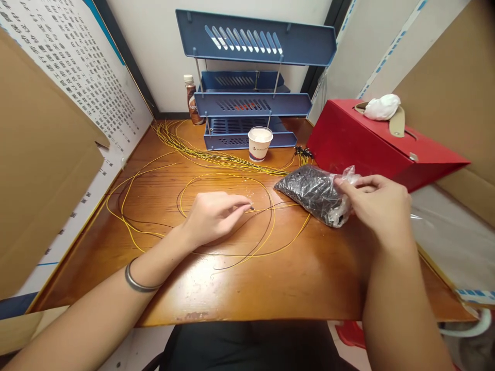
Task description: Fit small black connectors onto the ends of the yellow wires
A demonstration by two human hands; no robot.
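My left hand is over the middle of the table, thumb and forefinger pinched on a small black piece. It looks like a connector, though it is too small to make out clearly. Thin yellow and black wires loop on the wood around this hand and pass close to its fingertips. To the right, a clear plastic bag full of small dark parts lies on its side. My right hand pinches the gathered, crumpled end of the bag; some of its fingers are hidden behind the thumb side.
A bundle of yellow and black wires runs along the back, with black ends by a red box. A paper cup stands before a blue tiered rack. A bottle is beside the rack. Cardboard flanks the left.
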